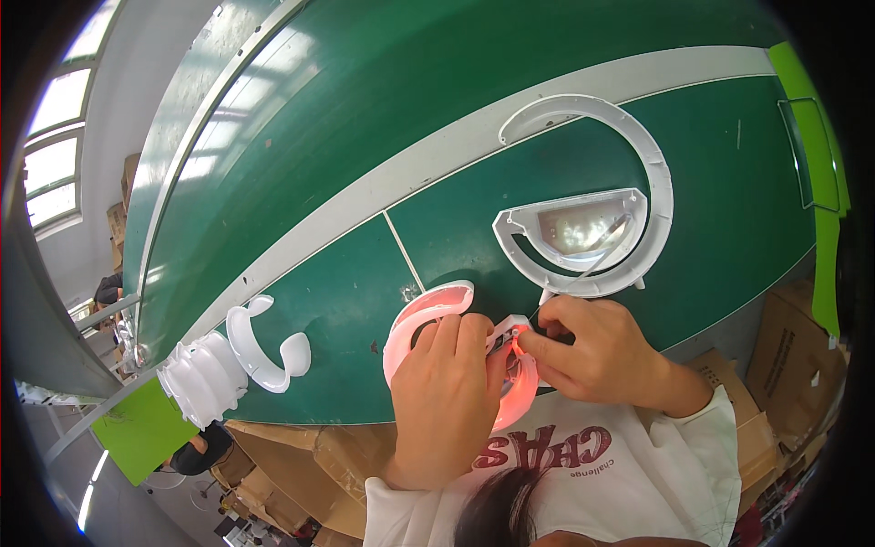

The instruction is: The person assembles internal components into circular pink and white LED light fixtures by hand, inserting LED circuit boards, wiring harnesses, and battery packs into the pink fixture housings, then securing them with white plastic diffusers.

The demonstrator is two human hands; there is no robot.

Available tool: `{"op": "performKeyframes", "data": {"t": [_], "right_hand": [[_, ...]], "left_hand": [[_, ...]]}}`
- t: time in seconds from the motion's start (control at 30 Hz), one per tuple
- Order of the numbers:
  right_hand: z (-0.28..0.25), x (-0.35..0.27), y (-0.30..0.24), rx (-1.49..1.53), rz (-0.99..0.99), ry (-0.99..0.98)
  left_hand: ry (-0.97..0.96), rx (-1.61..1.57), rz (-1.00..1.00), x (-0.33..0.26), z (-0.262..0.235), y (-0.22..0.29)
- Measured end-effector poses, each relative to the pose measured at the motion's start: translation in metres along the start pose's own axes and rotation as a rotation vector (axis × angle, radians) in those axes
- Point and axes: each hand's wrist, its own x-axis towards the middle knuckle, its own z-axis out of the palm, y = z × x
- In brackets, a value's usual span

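Observation:
A curved, white plastic housing [415,321] glows pinkish red at the table's near edge, in front of my body. My left hand [447,383] is closed around it, with the fingers bent over its middle. On the right part of the same housing, my right hand [592,351] has its fingertips pinched by a small dark-and-silver part [503,337] set in a white end piece. A bright red spot shines beside those fingertips. What the right fingers pinch is too small to make out, and my hands hide much of the housing.
A large white C-shaped frame [658,173] lies beyond my right hand, around a half-moon piece with a clear window [583,228]. To the left are a smaller white C-shaped part [264,365] and nested white parts [202,378]. Cardboard boxes [802,356] stand below the green table [346,301].

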Motion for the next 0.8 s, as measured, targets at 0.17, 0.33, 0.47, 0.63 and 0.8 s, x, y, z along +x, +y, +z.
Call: {"op": "performKeyframes", "data": {"t": [0.17,0.33,0.47,0.63,0.8], "right_hand": [[-0.003,0.004,0.003,-0.013,-0.038,0.007],[-0.006,0.002,-0.001,-0.071,-0.050,-0.009],[-0.002,-0.002,0.000,-0.093,-0.030,0.010],[-0.005,-0.008,-0.009,0.092,0.025,0.156],[-0.009,-0.009,-0.033,-0.070,-0.047,0.076]], "left_hand": [[-0.009,0.131,-0.002,0.002,0.004,0.011],[-0.028,0.144,0.033,0.003,0.004,0.008],[-0.019,-0.103,0.096,0.003,-0.003,-0.008],[0.087,-0.341,0.070,-0.024,-0.020,-0.030],[0.233,-0.382,0.078,-0.043,-0.004,-0.030]]}}
